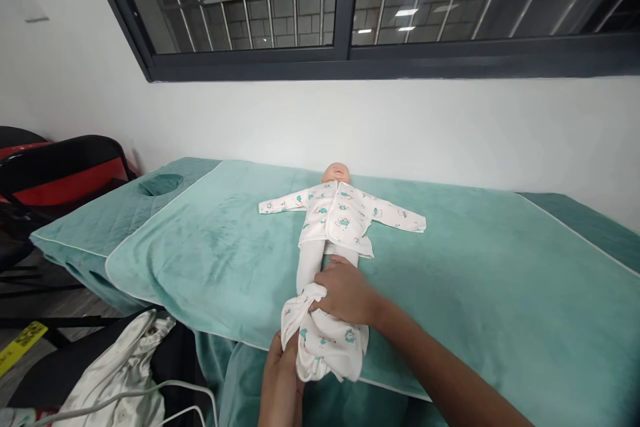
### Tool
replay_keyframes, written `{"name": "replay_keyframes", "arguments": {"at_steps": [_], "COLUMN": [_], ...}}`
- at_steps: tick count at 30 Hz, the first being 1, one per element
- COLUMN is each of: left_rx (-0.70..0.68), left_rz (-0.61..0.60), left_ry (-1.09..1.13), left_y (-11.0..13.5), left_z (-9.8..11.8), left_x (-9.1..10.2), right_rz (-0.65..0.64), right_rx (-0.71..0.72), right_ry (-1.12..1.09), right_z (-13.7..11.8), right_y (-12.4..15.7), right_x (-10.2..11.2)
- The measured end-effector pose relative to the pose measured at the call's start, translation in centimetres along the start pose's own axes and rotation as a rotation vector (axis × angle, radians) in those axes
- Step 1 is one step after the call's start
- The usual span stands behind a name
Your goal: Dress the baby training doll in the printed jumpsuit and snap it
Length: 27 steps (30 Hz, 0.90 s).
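Note:
A baby doll lies on its back on a green bed, head toward the wall and arms spread. It wears a white printed baby jacket with long sleeves, and its legs look white. Matching printed baby pants are bunched around the lower legs at the bed's front edge. My right hand is closed on the upper edge of the pants, over one leg. Lower down, my left hand grips the pants from the left side, its fingers partly hidden by the cloth.
The green bed cover spreads to both sides, with a face hole at the left end. White clothes and a white cable lie at lower left. Red-and-black chairs stand at left. Behind is a wall below a barred window.

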State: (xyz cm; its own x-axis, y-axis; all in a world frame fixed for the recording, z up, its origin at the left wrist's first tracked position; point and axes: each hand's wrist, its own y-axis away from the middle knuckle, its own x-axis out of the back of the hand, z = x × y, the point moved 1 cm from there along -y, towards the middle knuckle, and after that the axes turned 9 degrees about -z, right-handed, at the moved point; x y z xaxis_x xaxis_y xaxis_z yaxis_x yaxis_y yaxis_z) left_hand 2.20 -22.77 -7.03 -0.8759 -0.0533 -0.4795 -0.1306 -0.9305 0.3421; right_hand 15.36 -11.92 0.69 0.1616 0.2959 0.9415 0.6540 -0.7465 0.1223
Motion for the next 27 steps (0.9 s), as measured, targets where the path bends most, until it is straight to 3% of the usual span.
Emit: {"name": "replay_keyframes", "arguments": {"at_steps": [3, 8, 13, 20, 27], "left_rx": [-0.027, -0.092, -0.314, -0.53, -0.649], "left_rz": [0.124, 0.201, 0.255, 0.176, -0.024], "left_ry": [0.004, -0.19, -0.388, -0.626, -0.985], "left_y": [0.4, 0.4, -2.1, -7.2, -12.4], "left_z": [1.1, 4.2, 6.5, 9.1, 11.6], "left_x": [-0.2, -1.3, -0.9, -0.2, -0.3], "right_rz": [0.038, 0.028, -0.087, -0.103, 0.0], "right_rx": [0.019, 0.043, -0.01, 0.074, -0.017], "right_ry": [-0.117, -0.339, -0.614, -0.859, -0.81], "right_z": [0.3, 0.6, 1.2, 0.8, 1.6], "right_y": [0.1, 0.4, 0.9, 1.3, 0.7], "right_x": [-0.1, 0.5, 1.8, 3.0, 1.9]}}
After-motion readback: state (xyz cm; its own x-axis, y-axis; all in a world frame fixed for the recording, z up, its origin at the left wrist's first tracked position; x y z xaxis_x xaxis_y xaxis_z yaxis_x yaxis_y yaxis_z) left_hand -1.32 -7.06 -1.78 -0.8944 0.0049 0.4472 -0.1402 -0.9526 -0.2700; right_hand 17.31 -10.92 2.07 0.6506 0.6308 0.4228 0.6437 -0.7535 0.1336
